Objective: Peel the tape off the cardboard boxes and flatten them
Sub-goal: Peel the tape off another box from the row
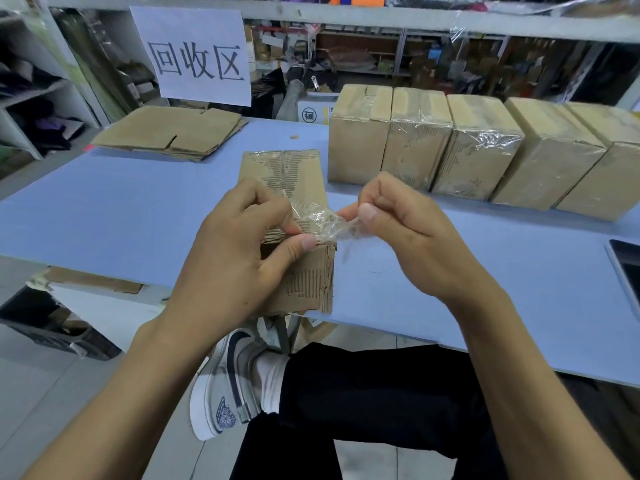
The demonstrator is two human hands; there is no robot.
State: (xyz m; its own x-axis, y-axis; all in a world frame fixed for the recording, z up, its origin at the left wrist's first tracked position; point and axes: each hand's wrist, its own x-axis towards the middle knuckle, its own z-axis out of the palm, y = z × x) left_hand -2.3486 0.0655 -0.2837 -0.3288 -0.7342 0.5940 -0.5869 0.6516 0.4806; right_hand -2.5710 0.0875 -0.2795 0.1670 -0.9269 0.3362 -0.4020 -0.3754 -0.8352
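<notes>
- My left hand grips the near end of a cardboard box lying on the blue table, thumb pressed at its top edge.
- My right hand pinches a crumpled strip of clear tape between thumb and forefinger; the strip is lifted off the box top.
- Five taped boxes stand in a row, right rear.
- Flattened cardboard is stacked far left, below a paper sign.
</notes>
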